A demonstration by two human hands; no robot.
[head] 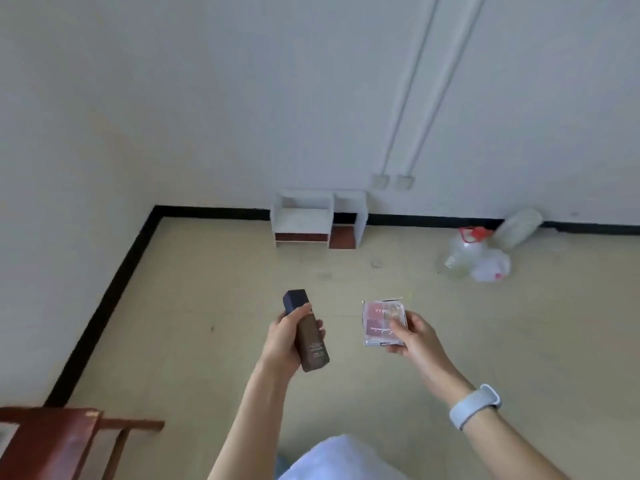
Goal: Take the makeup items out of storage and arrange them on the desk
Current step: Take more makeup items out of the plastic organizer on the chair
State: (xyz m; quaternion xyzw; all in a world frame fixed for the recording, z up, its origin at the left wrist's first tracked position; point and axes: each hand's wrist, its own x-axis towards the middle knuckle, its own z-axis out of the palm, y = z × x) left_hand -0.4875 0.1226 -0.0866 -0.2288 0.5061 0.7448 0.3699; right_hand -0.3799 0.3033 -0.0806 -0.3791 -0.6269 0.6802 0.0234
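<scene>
Above the beige floor (214, 271) we hold two makeup items in the air. Our left hand (282, 341) wraps around a tall brown rectangular bottle with a dark blue cap (306, 332), tilted, cap pointing away from us. Our right hand (412, 332), with a pale grey wristband (475, 406), pinches a flat clear-cased eyeshadow palette with pink and beige pans (382, 322). A small white shelf unit (318, 218) stands by the wall.
</scene>
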